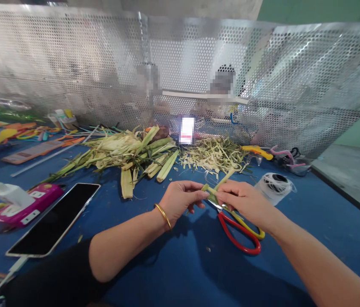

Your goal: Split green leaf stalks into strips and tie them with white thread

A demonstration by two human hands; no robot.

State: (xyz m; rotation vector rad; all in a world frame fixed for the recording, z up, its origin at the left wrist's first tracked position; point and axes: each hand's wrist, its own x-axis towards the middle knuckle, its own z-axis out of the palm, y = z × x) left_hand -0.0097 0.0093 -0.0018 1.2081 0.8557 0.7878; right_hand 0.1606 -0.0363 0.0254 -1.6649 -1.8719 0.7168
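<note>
Between my two hands is a pale green strip of plant leaf (212,191), folded or crossed where the fingers meet. My left hand (182,196), with a gold bangle at the wrist, pinches its left end between thumb and fingers. My right hand (240,198) grips the other side, and one end of the strip sticks up past the fingers. Under my right hand lie scissors (240,238) with one red and one yellow handle; their blades are partly hidden. A spool of dark and white cord (274,187) stands just right of my right hand.
A heap of long leaves and husks (125,153) lies at the back, beside a pile of shredded scraps (214,154). To the left are a phone (55,219) on a cable and a magenta power strip (28,204). A perforated metal screen (103,64) borders the table; a yellow-handled tool (258,151) lies back right.
</note>
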